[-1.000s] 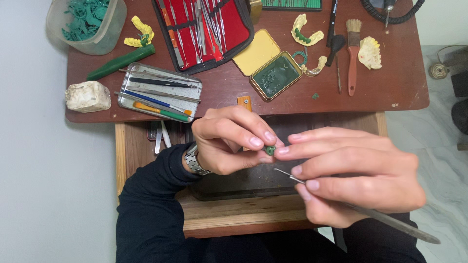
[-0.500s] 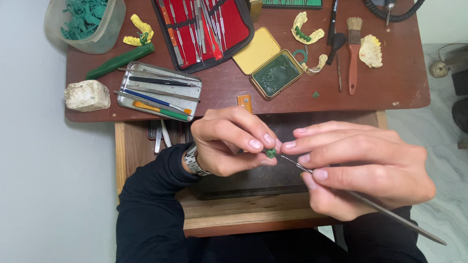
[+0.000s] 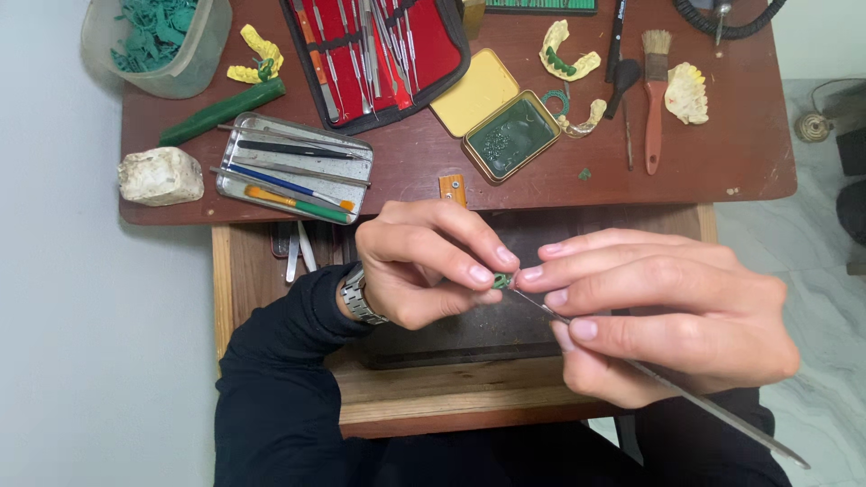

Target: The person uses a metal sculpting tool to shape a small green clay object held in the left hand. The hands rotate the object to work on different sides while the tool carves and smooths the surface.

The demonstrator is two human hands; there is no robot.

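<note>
A tiny green wax piece (image 3: pixel 501 281) pinched at fingertips, thin metal tool (image 3: pixel 667 388) touching it.

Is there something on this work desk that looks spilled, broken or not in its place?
Nothing is clearly broken. One small green crumb lies loose on the brown desktop beside the open tin of green wax. Some metal tools lie half under the desk's front edge, not in the tray.

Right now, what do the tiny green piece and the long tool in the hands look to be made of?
Green piece: probably wax, matte and opaque, same dull green as the chips in the tub. Tool: apparently steel, slim grey shaft with a faint sheen, like the instruments in the red case.
</note>
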